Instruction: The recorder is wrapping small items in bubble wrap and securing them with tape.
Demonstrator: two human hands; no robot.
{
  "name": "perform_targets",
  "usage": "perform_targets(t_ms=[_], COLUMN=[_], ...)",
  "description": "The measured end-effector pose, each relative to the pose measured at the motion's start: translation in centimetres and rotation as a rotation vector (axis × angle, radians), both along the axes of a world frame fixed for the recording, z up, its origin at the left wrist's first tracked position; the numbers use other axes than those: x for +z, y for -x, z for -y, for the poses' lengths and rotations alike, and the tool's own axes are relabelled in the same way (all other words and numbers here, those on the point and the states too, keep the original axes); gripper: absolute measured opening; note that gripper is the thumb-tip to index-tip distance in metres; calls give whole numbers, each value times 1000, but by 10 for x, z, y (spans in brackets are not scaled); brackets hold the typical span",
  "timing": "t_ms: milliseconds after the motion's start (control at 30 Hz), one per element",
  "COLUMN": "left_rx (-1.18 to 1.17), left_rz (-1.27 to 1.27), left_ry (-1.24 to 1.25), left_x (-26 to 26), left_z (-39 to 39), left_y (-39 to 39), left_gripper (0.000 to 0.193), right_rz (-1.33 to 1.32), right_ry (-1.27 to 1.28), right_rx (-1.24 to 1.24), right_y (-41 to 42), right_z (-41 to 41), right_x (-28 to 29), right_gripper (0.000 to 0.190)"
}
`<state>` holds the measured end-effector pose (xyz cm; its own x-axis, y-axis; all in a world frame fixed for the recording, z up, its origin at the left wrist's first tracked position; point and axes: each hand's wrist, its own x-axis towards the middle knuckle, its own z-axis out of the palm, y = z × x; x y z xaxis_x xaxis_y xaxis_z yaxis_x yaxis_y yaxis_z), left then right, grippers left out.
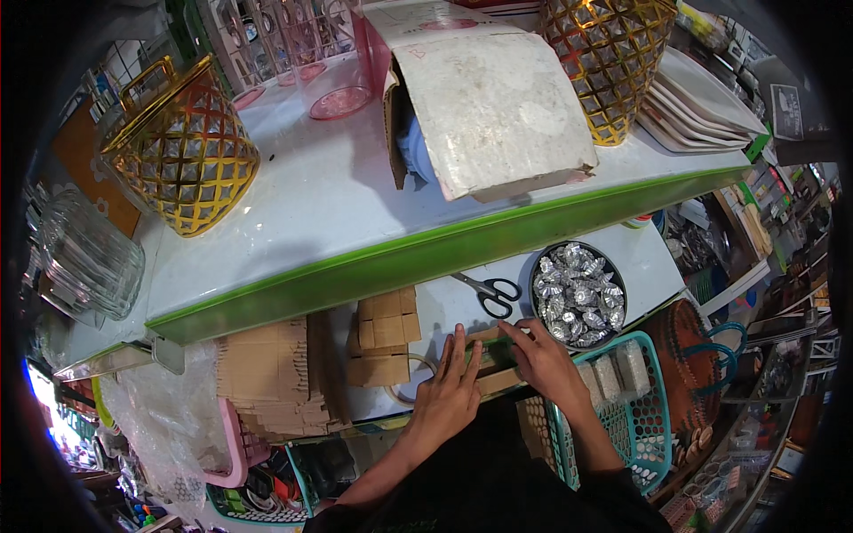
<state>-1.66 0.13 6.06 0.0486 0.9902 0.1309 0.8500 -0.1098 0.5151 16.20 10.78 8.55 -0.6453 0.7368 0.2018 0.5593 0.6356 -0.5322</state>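
Note:
On the lower white shelf, my left hand [450, 393] lies with its fingers over the left end of a small cardboard piece [500, 382] with a dark green item on it. The fingers of my right hand [548, 363] touch the right end of that cardboard. Beyond them lie black-handled scissors [496, 293]. A round dark pan [625, 303] of crinkled silver foil cups [578, 293] stands beside my right hand. Left of my hands are small folded cardboard pieces [386, 330] and a tan ring, perhaps a tape roll [393, 396], partly hidden by my left hand.
A green-edged upper shelf [453, 246] overhangs the work area, bearing a worn cardboard box [500, 113] and gold-latticed glass containers [186, 153]. A tall stack of cardboard [266, 380] stands left. At right are a teal plastic basket [660, 400] with wrapped packs and a brown woven bag [680, 360].

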Motion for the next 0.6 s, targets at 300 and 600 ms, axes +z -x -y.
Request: perform_targets(t_ms=[300, 600], left_rx=[11, 1], left_rz=[64, 240], left_ry=[-44, 1], left_x=[-18, -25], left_z=[3, 4], left_y=[-1, 4], left_gripper=[61, 66], right_rz=[-3, 27], right_ry=[44, 211], right_rx=[93, 137], right_y=[-2, -3], right_z=[-12, -13], right_x=[-16, -14], right_gripper=[61, 63])
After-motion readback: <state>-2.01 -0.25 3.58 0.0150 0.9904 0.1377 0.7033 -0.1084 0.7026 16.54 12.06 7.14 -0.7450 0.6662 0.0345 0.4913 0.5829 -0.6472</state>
